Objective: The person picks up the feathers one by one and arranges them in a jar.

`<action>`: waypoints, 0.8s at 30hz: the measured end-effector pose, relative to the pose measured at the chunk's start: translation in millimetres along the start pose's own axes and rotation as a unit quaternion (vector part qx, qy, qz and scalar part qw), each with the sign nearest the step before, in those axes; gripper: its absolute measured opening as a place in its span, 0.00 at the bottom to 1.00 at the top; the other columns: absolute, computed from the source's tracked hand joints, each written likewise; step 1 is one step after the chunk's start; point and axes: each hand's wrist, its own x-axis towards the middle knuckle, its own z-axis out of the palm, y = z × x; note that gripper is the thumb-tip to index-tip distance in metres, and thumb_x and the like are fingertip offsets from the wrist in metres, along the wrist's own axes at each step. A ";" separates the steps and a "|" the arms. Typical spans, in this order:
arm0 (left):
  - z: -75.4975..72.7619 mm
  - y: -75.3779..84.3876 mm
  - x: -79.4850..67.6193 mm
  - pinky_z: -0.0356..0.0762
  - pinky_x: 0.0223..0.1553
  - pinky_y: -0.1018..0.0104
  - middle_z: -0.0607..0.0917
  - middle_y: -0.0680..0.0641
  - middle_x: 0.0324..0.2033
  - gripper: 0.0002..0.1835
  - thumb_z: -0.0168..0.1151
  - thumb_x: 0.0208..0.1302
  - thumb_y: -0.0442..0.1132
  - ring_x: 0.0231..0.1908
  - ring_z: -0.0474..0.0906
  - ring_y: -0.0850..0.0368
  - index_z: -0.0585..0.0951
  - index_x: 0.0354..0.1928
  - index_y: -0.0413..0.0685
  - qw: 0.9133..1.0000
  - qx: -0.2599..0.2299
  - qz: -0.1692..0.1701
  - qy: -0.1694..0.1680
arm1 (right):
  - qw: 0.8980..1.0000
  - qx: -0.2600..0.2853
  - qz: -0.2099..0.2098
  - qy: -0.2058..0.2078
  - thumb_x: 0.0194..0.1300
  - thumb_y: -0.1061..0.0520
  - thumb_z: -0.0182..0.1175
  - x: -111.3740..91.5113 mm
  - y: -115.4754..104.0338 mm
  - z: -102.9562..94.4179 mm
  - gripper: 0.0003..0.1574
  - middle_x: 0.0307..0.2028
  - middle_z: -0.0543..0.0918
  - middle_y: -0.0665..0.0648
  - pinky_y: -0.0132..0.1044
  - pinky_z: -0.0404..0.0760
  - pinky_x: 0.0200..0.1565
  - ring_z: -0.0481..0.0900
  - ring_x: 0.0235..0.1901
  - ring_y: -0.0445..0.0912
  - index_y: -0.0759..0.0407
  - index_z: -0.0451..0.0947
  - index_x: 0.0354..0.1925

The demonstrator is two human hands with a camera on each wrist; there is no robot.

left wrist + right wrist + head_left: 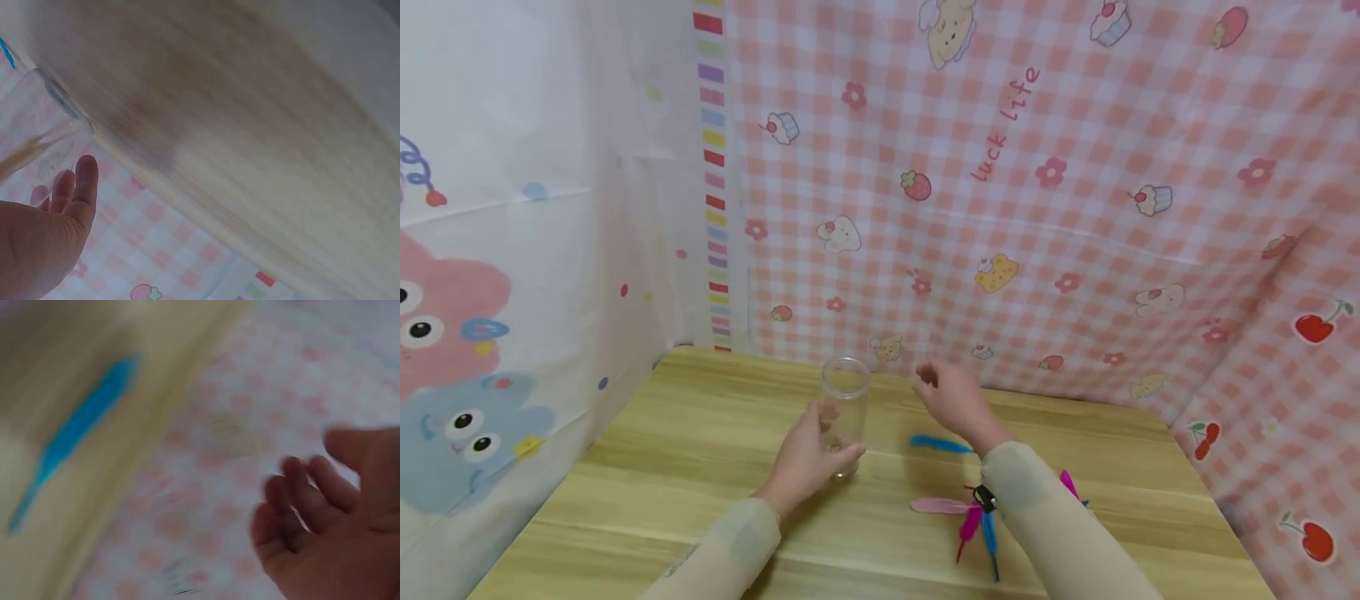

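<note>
A tall clear glass [848, 408] stands upright on the wooden table. My left hand [808, 454] grips its lower part from the left, thumb across the near side and fingers behind. The left wrist view shows the fingers of the left hand [59, 219] beside the see-through wall. My right hand [951, 400] is in the air right of the glass, its fingers loosely bent with nothing in them. Below it lies a blue feather [940, 444], also blurred in the right wrist view, where the right hand [319, 519] is apart from it.
Nearer on the table [700, 467] lie a pale pink feather [938, 506], a magenta feather [970, 525] and another blue feather [990, 537]. More colour shows past the right sleeve at a magenta feather [1067, 481]. Checked cloth [880, 208] hangs behind the table.
</note>
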 end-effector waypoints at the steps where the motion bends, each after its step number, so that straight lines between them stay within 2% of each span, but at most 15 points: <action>1: 0.0 -0.7 -0.1 0.81 0.67 0.38 0.80 0.39 0.69 0.41 0.81 0.61 0.50 0.69 0.78 0.36 0.70 0.70 0.44 1.000 0.000 -0.002 -0.002 | 0.999 -0.043 0.007 -0.031 0.78 0.52 0.63 0.2 12.4 4.3 0.22 0.59 0.87 0.62 0.55 0.85 0.63 0.85 0.60 0.58 0.61 0.81 0.63; 3: 0.2 -2.0 -0.2 0.81 0.67 0.38 0.80 0.39 0.69 0.41 0.81 0.62 0.51 0.69 0.78 0.36 0.70 0.69 0.44 1.000 0.003 0.000 -0.002 | 0.989 -0.117 0.019 -0.087 0.76 0.50 0.67 -1.4 34.3 14.6 0.28 0.63 0.86 0.63 0.57 0.82 0.67 0.83 0.64 0.60 0.61 0.79 0.66; 6: 0.8 -2.8 0.6 0.81 0.67 0.39 0.80 0.39 0.69 0.40 0.81 0.62 0.51 0.69 0.78 0.37 0.70 0.69 0.45 1.000 0.002 0.000 -0.001 | 0.973 -0.195 0.006 -0.124 0.70 0.48 0.73 -3.6 56.3 30.1 0.31 0.61 0.88 0.61 0.56 0.84 0.66 0.85 0.62 0.59 0.60 0.81 0.65; 9: 0.4 -2.1 1.3 0.81 0.67 0.38 0.80 0.40 0.69 0.40 0.81 0.62 0.51 0.69 0.78 0.37 0.70 0.68 0.46 1.000 0.003 0.001 0.001 | 0.964 -0.236 -0.015 -0.120 0.67 0.48 0.76 -4.6 64.5 41.6 0.20 0.50 0.91 0.55 0.52 0.87 0.59 0.88 0.52 0.53 0.56 0.87 0.53; 12: 0.0 -1.3 0.5 0.81 0.67 0.38 0.80 0.40 0.70 0.41 0.81 0.61 0.51 0.69 0.78 0.37 0.70 0.69 0.46 1.000 -0.001 -0.005 0.001 | 0.960 -0.261 -0.036 -0.098 0.69 0.52 0.74 -4.8 67.1 49.6 0.07 0.39 0.91 0.50 0.48 0.89 0.51 0.86 0.40 0.46 0.53 0.89 0.40; 15: 0.2 -0.4 -0.8 0.81 0.67 0.38 0.80 0.41 0.70 0.41 0.81 0.61 0.51 0.69 0.78 0.37 0.70 0.69 0.46 1.000 -0.005 -0.007 -0.002 | 0.962 -0.260 -0.045 -0.072 0.71 0.56 0.71 -4.5 68.5 53.6 0.05 0.36 0.91 0.48 0.45 0.89 0.47 0.86 0.37 0.44 0.52 0.90 0.35; 19: 1.3 -1.1 -1.2 0.83 0.65 0.40 0.81 0.41 0.69 0.40 0.81 0.61 0.51 0.67 0.79 0.38 0.71 0.69 0.46 1.000 -0.002 -0.005 -0.001 | 0.974 -0.220 -0.030 -0.052 0.73 0.56 0.68 -4.1 67.1 52.6 0.06 0.41 0.93 0.49 0.46 0.90 0.50 0.90 0.43 0.46 0.52 0.92 0.41; 21: 1.3 -1.7 -0.6 0.83 0.65 0.40 0.81 0.41 0.69 0.40 0.81 0.61 0.51 0.67 0.79 0.39 0.71 0.68 0.46 1.000 -0.004 -0.006 0.001 | 0.978 -0.199 -0.013 -0.057 0.74 0.53 0.69 -3.9 64.2 50.6 0.08 0.46 0.93 0.51 0.48 0.90 0.54 0.90 0.48 0.50 0.53 0.92 0.46; 24: 0.2 -2.2 0.1 0.83 0.65 0.40 0.81 0.40 0.68 0.40 0.81 0.61 0.51 0.67 0.79 0.38 0.71 0.68 0.45 1.000 -0.007 0.000 0.003 | 0.976 -0.201 -0.001 -0.084 0.73 0.46 0.70 -5.1 60.4 48.0 0.17 0.48 0.93 0.54 0.51 0.89 0.56 0.90 0.50 0.53 0.56 0.89 0.51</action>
